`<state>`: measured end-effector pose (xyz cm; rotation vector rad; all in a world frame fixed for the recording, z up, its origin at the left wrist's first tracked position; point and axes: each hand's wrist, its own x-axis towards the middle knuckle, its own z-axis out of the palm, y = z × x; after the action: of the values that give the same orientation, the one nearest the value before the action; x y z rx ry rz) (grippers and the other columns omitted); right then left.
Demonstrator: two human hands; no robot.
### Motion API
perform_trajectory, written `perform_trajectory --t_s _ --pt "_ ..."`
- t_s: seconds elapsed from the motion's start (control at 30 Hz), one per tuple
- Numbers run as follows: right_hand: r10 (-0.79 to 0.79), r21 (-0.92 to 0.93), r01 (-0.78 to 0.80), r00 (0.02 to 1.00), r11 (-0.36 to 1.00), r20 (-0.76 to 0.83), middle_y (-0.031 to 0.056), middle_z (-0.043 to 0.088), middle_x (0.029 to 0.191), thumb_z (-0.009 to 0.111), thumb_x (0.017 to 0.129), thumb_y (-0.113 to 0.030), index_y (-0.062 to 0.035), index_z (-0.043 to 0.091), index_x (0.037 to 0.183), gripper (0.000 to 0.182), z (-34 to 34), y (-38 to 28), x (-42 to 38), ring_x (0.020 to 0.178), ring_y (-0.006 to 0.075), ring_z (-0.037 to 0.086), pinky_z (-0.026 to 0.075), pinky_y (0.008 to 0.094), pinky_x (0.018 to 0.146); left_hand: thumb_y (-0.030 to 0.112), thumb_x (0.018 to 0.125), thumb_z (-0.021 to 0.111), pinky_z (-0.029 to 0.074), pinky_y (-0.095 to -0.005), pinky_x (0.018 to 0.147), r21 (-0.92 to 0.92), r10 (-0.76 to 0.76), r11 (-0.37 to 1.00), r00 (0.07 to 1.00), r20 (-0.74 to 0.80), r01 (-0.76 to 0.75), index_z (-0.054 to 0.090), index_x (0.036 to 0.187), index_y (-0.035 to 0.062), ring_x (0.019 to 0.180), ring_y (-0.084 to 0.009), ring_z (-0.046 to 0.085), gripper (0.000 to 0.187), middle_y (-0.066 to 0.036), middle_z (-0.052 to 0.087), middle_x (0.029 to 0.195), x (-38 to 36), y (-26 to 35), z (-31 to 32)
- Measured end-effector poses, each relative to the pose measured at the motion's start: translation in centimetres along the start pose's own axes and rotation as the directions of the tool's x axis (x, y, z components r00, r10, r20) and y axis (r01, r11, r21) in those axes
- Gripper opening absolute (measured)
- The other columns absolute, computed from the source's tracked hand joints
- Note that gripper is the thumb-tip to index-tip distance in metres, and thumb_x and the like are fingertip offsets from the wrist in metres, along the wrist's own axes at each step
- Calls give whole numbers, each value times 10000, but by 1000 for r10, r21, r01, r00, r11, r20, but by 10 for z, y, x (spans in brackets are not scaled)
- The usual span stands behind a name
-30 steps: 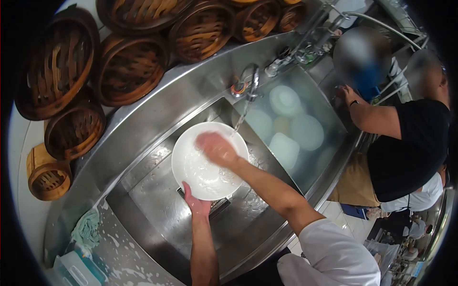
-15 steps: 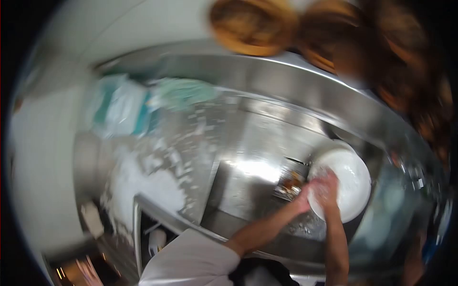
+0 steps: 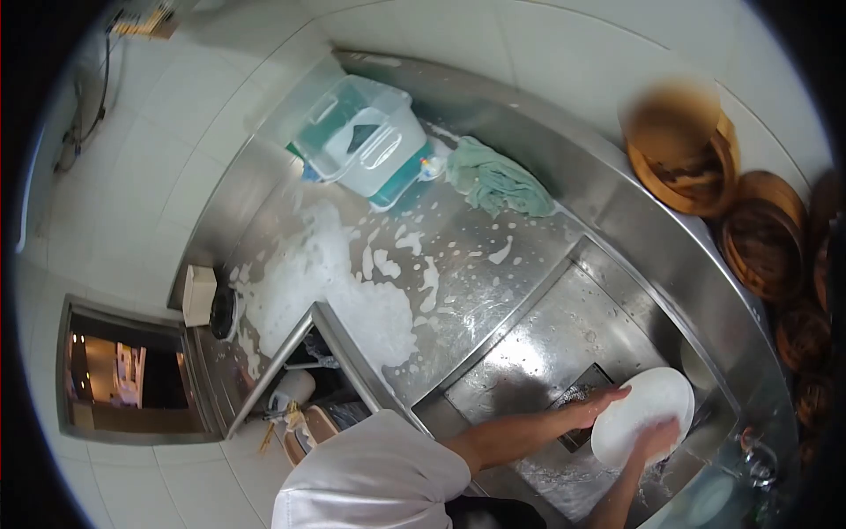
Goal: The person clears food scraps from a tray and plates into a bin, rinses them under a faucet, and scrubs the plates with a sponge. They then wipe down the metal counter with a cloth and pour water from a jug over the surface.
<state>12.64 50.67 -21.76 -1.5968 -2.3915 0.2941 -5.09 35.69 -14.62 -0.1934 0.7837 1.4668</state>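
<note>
A round white plate (image 3: 648,397) is tilted over the right side of the metal sink (image 3: 520,353). My left hand (image 3: 601,406) grips its left edge, with the fingers partly hidden. Against the face of the same plate rests my right hand (image 3: 656,438), smeared by motion, so its fingers do not show clearly. Below my left hand, a square drain opening (image 3: 575,436) is partly covered by the hand and plate. Part of another pale round dish (image 3: 698,366) shows behind the plate, near the sink's far wall.
White foam (image 3: 330,282) spreads over the metal counter to the left. At the back stand a clear plastic tub (image 3: 388,132) and a crumpled green cloth (image 3: 498,181). Several wooden bowls (image 3: 762,234) line the ledge at right. A raised metal edge (image 3: 348,357) borders the counter opening.
My view has swung left and sharpened. The white plate is now tilted in my hands; earlier both hands were together at a white round dish. My right hand has moved onto the plate's face.
</note>
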Motion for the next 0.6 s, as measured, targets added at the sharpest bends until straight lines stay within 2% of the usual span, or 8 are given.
perform_trajectory --t_s 0.03,0.13,0.17,0.2,0.33,0.43,0.5,0.6 --pt "35 462 105 958 881 -286 223 530 1290 496 944 -163 52 426 1345 461 73 -4 10 1187 335 522 401 457 1026 488 935 567 434 -422 1027 -110 -95 989 993 66 102 532 1316 52 1159 -240 579 581 -114 588 1298 7 1 -3" --pt "-393 517 277 911 810 128 195 458 1372 497 902 -92 14 403 1381 499 67 -77 -58 1297 315 423 339 451 1096 444 956 537 466 -377 982 -129 220 969 974 44 -213 576 1269 76 1156 -202 571 485 -79 594 1275 43 -28 -35" --pt "-388 886 -99 873 453 296 193 463 1375 563 890 -121 28 424 1351 504 -15 -116 -71 1265 342 449 331 427 1088 470 957 518 441 -419 1009 -194 71 979 997 28 -64 536 1307 70 1185 -240 549 532 -103 572 1301 36 -18 -34" --pt "-445 466 284 850 838 283 212 522 1258 612 852 -157 12 538 1207 399 -25 -85 -86 1134 390 506 405 474 979 496 957 499 415 -462 1037 -271 -84 959 996 11 84 496 1345 64 1213 -277 526 581 -128 550 1327 29 -5 -32" --pt "327 353 -242 923 903 -202 231 502 1295 628 857 -166 3 545 1234 422 -124 -31 -89 1217 473 422 373 530 1012 499 949 492 298 -556 1124 -259 -104 955 980 172 147 318 1472 58 1350 -383 377 706 -177 389 1482 14 -3 -15" --pt "613 773 -634 620 23 490 246 489 1350 600 879 -145 -22 431 1377 540 -174 -12 -65 1236 471 452 367 500 1043 417 962 526 369 -529 1076 -185 -152 968 983 104 169 383 1439 46 1298 -344 452 621 -170 485 1402 28 -38 -14" --pt "278 491 -521 830 698 485 279 542 1280 574 856 -57 -44 390 1398 573 -212 -7 -61 1119 474 558 443 468 973 333 941 587 448 -477 988 407 -176 893 981 -82 194 501 1343 36 1199 -308 533 507 -150 577 1276 47 -46 -12" --pt "329 293 -392 913 872 242 263 642 1068 510 907 -31 -45 439 1331 430 -284 -44 -85 973 446 633 499 403 856 316 917 628 479 -447 928 641 180 759 983 -42 -111 547 1277 31 1106 -289 579 466 -142 602 1202 106 -46 -76"
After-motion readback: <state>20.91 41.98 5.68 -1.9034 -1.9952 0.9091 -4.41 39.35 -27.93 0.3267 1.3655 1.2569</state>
